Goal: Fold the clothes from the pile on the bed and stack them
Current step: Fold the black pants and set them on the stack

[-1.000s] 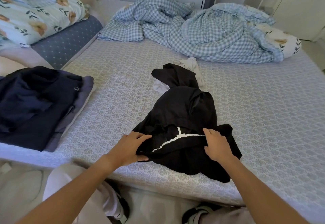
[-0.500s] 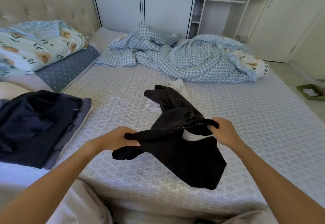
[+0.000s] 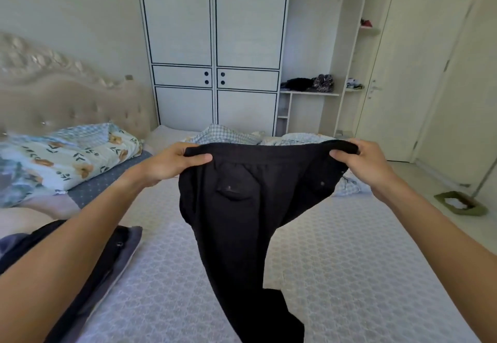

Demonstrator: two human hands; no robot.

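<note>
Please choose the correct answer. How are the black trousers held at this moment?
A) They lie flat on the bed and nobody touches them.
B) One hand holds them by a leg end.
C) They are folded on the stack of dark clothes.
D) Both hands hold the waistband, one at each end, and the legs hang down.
D: the left hand and the right hand each grip an end of the waistband of the black trousers, and the legs hang toward the bed.
</note>
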